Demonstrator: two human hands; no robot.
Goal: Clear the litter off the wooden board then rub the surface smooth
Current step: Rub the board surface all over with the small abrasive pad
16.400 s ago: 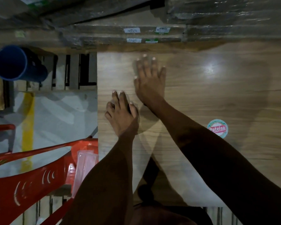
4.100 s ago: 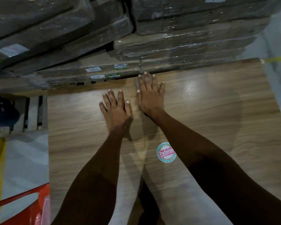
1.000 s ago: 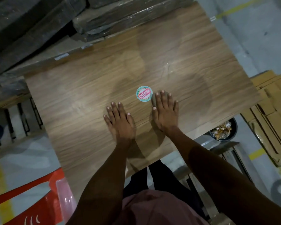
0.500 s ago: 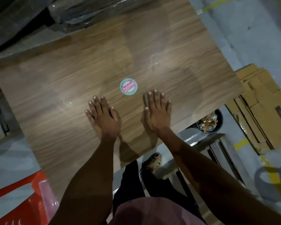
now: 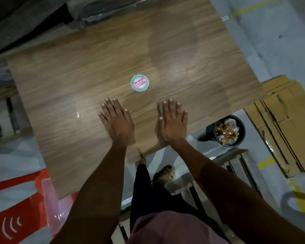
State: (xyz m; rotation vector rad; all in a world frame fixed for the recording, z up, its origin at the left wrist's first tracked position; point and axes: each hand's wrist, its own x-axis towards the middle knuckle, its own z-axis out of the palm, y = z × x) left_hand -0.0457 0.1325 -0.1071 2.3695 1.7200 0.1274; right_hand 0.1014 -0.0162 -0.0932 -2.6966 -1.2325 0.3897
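A large wooden board with brown grain fills the middle of the head view, tilted so its near edge runs from lower left to right. A round green and red sticker is stuck near its centre. My left hand lies flat on the board, fingers straight, below and left of the sticker. My right hand lies flat too, fingers together, close to the board's near edge. Neither hand holds anything. No loose litter shows on the board.
A black bin full of crumpled wrappers stands on the floor just right of the board's near edge. Flattened cardboard lies at the right. A red plastic chair is at the lower left. Wrapped stacked boards border the far side.
Both hands have slid back toward the board's near edge, away from the sticker, and have spread further apart. The view has swung right, bringing the bin and cardboard into sight.
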